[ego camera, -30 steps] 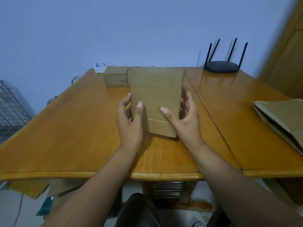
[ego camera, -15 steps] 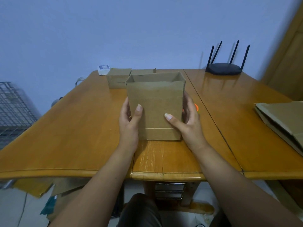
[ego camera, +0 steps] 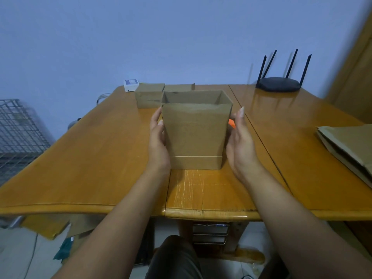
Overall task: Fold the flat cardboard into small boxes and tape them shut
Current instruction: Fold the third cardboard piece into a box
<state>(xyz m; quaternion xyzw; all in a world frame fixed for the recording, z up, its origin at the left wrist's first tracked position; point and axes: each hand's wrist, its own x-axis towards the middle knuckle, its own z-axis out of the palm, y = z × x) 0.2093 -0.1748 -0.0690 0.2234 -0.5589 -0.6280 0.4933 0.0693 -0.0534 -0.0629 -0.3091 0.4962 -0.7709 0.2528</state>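
Now the tall brown cardboard box [ego camera: 194,135], matte and square-edged, stands upright with its top open on the glossy orange wooden table [ego camera: 100,158]. The left hand [ego camera: 158,143] lies flat against the box's left wall, fingers straight. The right hand [ego camera: 240,146], fingers also straight, sits just beside its right wall, contact unclear. Behind the box is a smaller closed cardboard box [ego camera: 149,95]; well to its right lie flat cardboard sheets [ego camera: 348,143].

wall [ego camera: 141,37]: plain blue | table [ego camera: 90,158]: orange wood | left: wire rack [ego camera: 18,133]
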